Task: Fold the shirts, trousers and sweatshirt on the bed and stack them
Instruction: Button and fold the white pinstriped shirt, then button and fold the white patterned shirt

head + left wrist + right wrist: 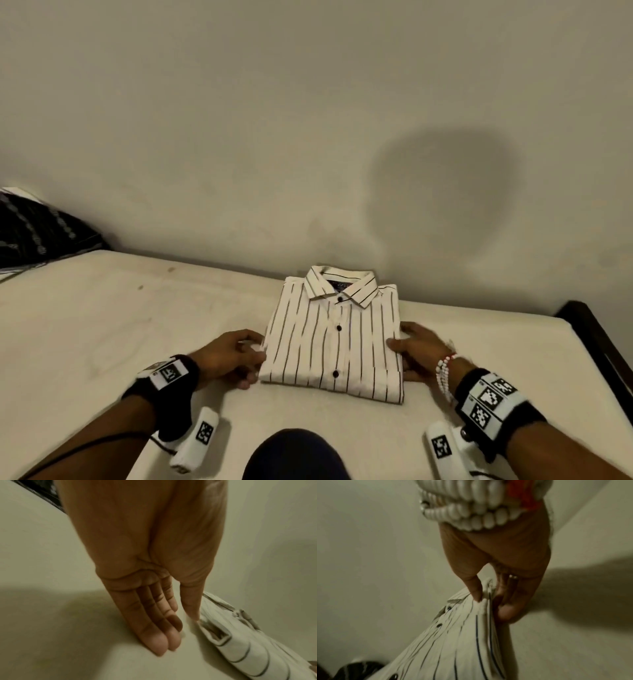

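Note:
A white shirt with thin dark stripes and dark buttons (334, 342) lies folded on the bed, collar toward the wall. My left hand (255, 356) is at its left edge. In the left wrist view the left hand (178, 632) has straight fingers resting on the mattress, and the thumb touches the shirt (240, 649) at its edge. My right hand (404, 339) is at the shirt's right edge. In the right wrist view the right hand (489, 604) pinches that edge of the shirt (453, 642), thumb on top and fingers along the side.
The cream mattress (137, 325) runs up to a plain wall just behind the shirt. A dark patterned cloth (37, 229) lies at the far left corner. A dark bed frame (589, 329) edges the right side. My dark knee (294, 455) is at the front.

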